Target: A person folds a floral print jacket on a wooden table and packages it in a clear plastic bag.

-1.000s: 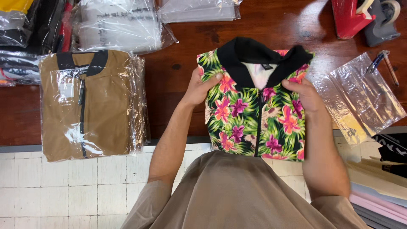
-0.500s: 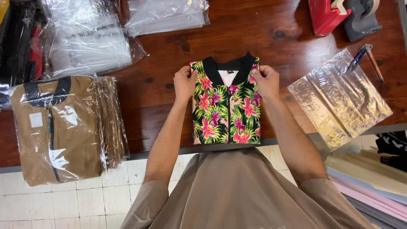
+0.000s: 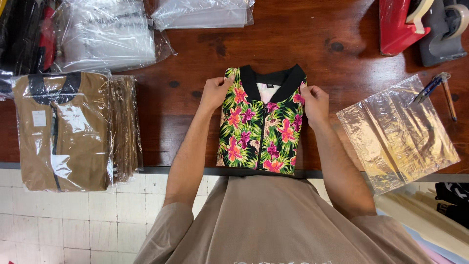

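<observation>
1. Fingers (image 3: 221, 84) of the left hand (image 3: 213, 93) are curled onto the upper left shoulder of a folded floral jacket (image 3: 261, 124), with the tips pinched on the fabric edge beside the collar.
2. Fingers (image 3: 307, 91) of the right hand (image 3: 315, 103) are bent onto the upper right shoulder in the same way, and the cloth is gripped at its edge there.
3. The floral jacket is laid flat on the dark wooden table (image 3: 195, 107), folded into a narrow rectangle, with its black collar turned away from the person and its lower hem set at the near edge of the table.
4. A black ground with green leaves and pink and orange flowers is seen on the jacket, and a dark zip is run down its middle.
5. A stack of brown jackets (image 3: 63, 129), each sealed in clear plastic, is placed well to the left of the left hand, partly over the table's edge.
6. Empty clear plastic bags (image 3: 398, 132) are laid near the right forearm, apart from the jacket.
7. Two pens (image 3: 437, 88) are rested just beyond the upper corner of those bags.
8. A red tape dispenser (image 3: 398, 24) and a grey tape dispenser (image 3: 444, 32) are stood side by side at the far right corner.
9. More bagged garments (image 3: 105, 34) are piled at the far left, and a flat pile of clear bags (image 3: 202, 13) is set at the far middle.
</observation>
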